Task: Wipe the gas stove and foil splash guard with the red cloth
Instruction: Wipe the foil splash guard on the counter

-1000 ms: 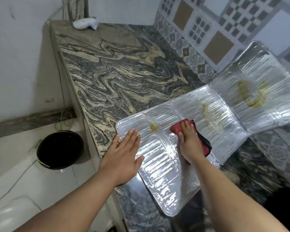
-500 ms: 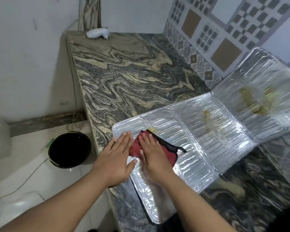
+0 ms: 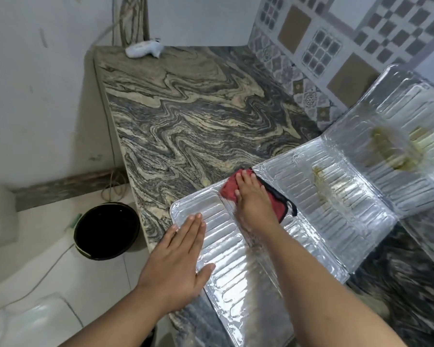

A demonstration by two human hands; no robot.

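Note:
The silver foil splash guard (image 3: 308, 216) lies unfolded on the marble counter, its right panel tilted up against the tiled wall. Yellow-green grease streaks mark the middle panel (image 3: 321, 181) and the right panel (image 3: 388, 149). My right hand (image 3: 254, 199) presses flat on the red cloth (image 3: 229, 189), which has a black edge and loop, at the far edge of the guard near the left fold. My left hand (image 3: 178, 261) lies flat, fingers together, on the guard's left panel, holding it down. No gas stove is in view.
The swirled marble counter (image 3: 186, 116) stretches away to the back wall, where a white object (image 3: 144, 49) lies. A black bucket (image 3: 107, 230) stands on the floor to the left, below the counter edge. Patterned tiles (image 3: 318, 46) cover the wall on the right.
My right hand slid the red cloth left across the guard, then away toward the far edge. The small yellow spot on the left panel is gone. My left hand stays flat on the left panel.

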